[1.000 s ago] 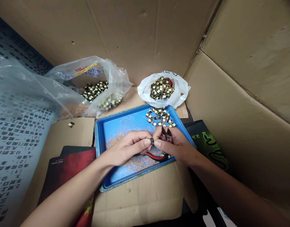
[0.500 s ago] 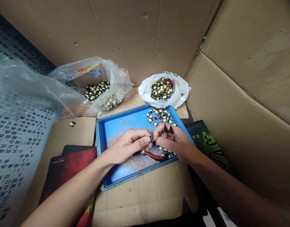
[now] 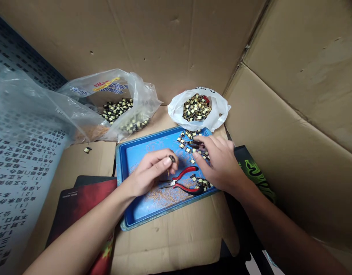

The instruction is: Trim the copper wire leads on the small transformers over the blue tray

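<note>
My left hand (image 3: 154, 168) is over the blue tray (image 3: 138, 218), pinching a small wire-wound coil (image 3: 172, 158) between thumb and fingers; a thin copper lead hangs below it. My right hand (image 3: 218, 160) reaches over the loose coils (image 3: 188, 150) at the tray's right side, thumb and forefinger apart. Dark blades of small snips (image 3: 196, 144) show between those fingers, their handles hidden by the hand. Red-and-black pliers (image 3: 176, 182) lie in the tray between my hands, jaws pointing left. Several more coils (image 3: 203, 182) sit beside the pliers' handles.
Copper wire clippings (image 3: 164, 196) cover much of the tray floor. Behind stand a white bag (image 3: 176, 110) of leaded coils and a clear plastic bag (image 3: 147, 97) of coils. One coil (image 3: 87, 150) lies on cardboard at left. Cardboard walls (image 3: 302, 95) rise behind and at right.
My hands have parted. The left one moved slightly left and up with the coil; the right one turned and moved up to the loose coils, its snips swinging leftward. The pliers are now uncovered.
</note>
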`<action>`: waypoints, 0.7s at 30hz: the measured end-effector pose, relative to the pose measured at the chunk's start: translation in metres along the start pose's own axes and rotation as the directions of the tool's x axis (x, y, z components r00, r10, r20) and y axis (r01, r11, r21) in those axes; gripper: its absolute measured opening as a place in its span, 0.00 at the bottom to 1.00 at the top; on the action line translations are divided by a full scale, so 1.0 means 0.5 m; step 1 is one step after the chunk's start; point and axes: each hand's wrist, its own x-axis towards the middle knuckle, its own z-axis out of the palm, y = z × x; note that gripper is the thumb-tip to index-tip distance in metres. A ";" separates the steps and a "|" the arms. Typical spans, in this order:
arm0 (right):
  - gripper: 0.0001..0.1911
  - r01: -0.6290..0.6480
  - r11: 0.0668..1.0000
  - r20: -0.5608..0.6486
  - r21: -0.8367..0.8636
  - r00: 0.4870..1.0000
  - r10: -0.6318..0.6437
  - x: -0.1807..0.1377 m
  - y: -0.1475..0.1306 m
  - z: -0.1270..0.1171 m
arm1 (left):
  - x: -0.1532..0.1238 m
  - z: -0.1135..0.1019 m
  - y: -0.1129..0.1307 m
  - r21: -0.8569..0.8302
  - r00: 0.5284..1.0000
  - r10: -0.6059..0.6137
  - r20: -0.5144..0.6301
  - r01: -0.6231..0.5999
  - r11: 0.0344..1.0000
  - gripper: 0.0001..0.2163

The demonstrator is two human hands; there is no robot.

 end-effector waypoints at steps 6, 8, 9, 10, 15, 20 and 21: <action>0.21 0.329 0.938 0.275 -0.108 0.917 -0.289 -0.023 -0.021 0.011 | 0.005 -0.004 -0.020 0.111 0.965 0.059 -0.256 -0.031 0.993 0.17; 0.20 0.363 0.928 0.376 -0.080 0.873 -0.310 -0.031 -0.025 0.027 | 0.005 -0.004 -0.022 0.142 0.961 0.071 -0.268 -0.034 0.989 0.17; 0.18 0.367 0.926 0.392 -0.086 0.867 -0.307 -0.033 -0.025 0.035 | 0.004 -0.004 -0.023 0.151 0.959 0.077 -0.272 -0.037 0.988 0.17; 0.16 0.369 0.924 0.394 -0.095 0.867 -0.306 -0.034 -0.025 0.041 | 0.004 -0.005 -0.024 0.156 0.957 0.082 -0.277 -0.039 0.987 0.17; 0.08 0.329 0.944 0.307 -0.012 0.900 -0.309 -0.027 -0.019 0.046 | 0.000 -0.007 -0.027 0.169 0.949 0.084 -0.303 -0.033 0.985 0.17; 0.09 0.096 0.921 0.173 0.377 0.970 -0.172 -0.013 -0.008 0.021 | -0.001 -0.009 -0.030 0.176 0.917 0.142 -0.372 -0.081 0.981 0.14; 0.09 0.009 0.871 0.158 0.491 0.982 -0.100 -0.011 -0.005 0.017 | -0.002 -0.009 -0.030 0.185 0.915 0.150 -0.374 -0.085 0.979 0.14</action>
